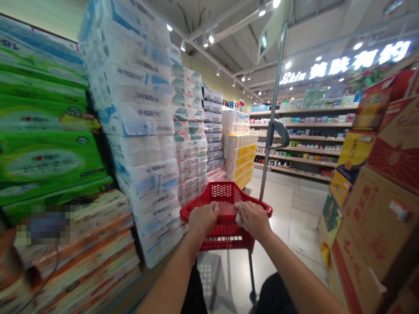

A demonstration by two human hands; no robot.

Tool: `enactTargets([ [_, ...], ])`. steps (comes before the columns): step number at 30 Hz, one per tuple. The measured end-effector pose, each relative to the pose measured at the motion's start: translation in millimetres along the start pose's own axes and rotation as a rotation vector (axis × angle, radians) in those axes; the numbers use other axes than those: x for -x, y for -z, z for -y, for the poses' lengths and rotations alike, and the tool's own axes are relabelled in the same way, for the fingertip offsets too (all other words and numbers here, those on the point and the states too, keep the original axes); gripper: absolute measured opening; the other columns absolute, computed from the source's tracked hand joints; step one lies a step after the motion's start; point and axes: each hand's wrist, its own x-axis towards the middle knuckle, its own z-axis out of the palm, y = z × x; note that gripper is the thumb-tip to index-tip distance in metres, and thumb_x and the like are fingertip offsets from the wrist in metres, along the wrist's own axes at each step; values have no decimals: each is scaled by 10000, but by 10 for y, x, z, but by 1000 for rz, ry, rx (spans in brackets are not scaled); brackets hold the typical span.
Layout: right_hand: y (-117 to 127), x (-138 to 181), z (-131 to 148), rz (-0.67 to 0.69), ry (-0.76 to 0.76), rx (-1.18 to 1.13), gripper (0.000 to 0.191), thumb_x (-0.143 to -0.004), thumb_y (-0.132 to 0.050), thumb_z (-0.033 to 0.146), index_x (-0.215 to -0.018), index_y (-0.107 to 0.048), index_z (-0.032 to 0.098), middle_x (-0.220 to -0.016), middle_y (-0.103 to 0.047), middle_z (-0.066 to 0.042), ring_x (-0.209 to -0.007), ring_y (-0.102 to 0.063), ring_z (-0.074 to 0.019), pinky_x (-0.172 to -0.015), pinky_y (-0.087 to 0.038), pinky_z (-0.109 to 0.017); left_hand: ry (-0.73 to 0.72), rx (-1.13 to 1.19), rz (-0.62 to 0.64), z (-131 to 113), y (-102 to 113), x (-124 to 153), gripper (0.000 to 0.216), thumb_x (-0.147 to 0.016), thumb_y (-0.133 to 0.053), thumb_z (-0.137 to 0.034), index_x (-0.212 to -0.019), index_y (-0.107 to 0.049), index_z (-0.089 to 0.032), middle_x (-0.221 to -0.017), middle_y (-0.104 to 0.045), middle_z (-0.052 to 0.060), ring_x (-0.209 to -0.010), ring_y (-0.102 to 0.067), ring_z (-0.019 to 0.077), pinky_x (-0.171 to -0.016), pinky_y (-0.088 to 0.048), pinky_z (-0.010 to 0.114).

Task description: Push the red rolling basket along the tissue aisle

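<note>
A red plastic shopping basket cart (225, 195) stands in front of me in a shop aisle. My left hand (203, 219) is closed over its near rim. My right hand (252, 219) grips the same rim beside it, with a crumpled white scrap, perhaps paper, pressed under the fingers. A grey pole with a curved handle (273, 131) rises from the basket's right side. The inside of the basket looks empty as far as I can see.
Tall stacks of packed tissue and toilet paper (144, 126) line the left side, with green packs (46, 144) nearest me. Cardboard boxes (376, 209) crowd the right. Shelves of small goods (304, 144) run across the far end of the tiled floor (294, 218).
</note>
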Motion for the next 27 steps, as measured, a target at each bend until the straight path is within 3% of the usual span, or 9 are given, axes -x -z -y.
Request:
enactTargets([
  [3,11,67,13,-28,56,9,339,-988,-339,326,-1164,-614,236,-1115,-666,-85,-1005,-608,-206,-885,-396,-337,5,6,-1,0,25,28,471,-978,-171,-412,-1046,-605,-241,-917,-731,63,-835,-686,230,-742,-456,352],
  [8,99,-227,79,292,-335,121,474,-984,-263,449,-924,-656,191,-849,-699,-107,-772,-663,-254,-694,-441,-353,21,17,16,-38,62,51,459,-977,-188,-405,-1067,-605,-237,-937,-726,64,-870,-680,216,-765,-452,336],
  [10,107,-282,86,342,-391,119,502,-981,-250,477,-899,-659,196,-853,-701,-107,-764,-667,-257,-674,-443,-347,25,20,23,-47,71,49,454,-978,-187,-400,-1073,-601,-239,-935,-725,63,-866,-680,213,-775,-453,340],
  [12,84,-221,61,262,-310,87,479,-988,-260,455,-932,-666,208,-885,-704,-90,-808,-664,-235,-721,-445,-337,34,19,34,-48,76,46,452,-978,-187,-395,-1055,-602,-235,-927,-726,67,-855,-680,217,-777,-452,352],
  [16,9,96,-58,-13,38,-39,381,-995,-324,370,-1126,-649,223,-1119,-677,-81,-1015,-616,-202,-909,-408,-333,55,34,43,-26,75,50,467,-974,-187,-401,-1028,-613,-218,-921,-725,83,-857,-678,224,-771,-445,357],
  [18,3,196,-110,-55,129,-61,371,-989,-350,370,-1193,-624,225,-1222,-637,-86,-1100,-582,-213,-959,-390,-346,48,46,32,-13,66,55,485,-974,-172,-407,-1014,-616,-216,-908,-726,79,-852,-678,223,-768,-445,357],
  [20,32,182,-127,2,108,-35,377,-986,-355,393,-1207,-610,225,-1188,-651,-93,-1082,-595,-222,-937,-408,-351,28,48,25,-4,50,59,491,-973,-162,-408,-1009,-615,-220,-906,-727,73,-847,-679,223,-766,-447,360],
  [24,124,-103,-61,276,-176,98,395,-980,-342,447,-1055,-650,212,-859,-700,-92,-827,-667,-225,-755,-453,-332,14,51,24,-16,16,58,489,-971,-166,-427,-1042,-608,-230,-937,-726,71,-865,-677,220,-778,-453,362],
  [27,139,-259,-16,395,-292,130,408,-973,-343,468,-973,-660,210,-803,-694,-96,-777,-673,-232,-701,-451,-329,28,60,18,-35,10,59,478,-975,-170,-415,-1046,-604,-227,-934,-727,69,-881,-676,215,-790,-454,359],
])
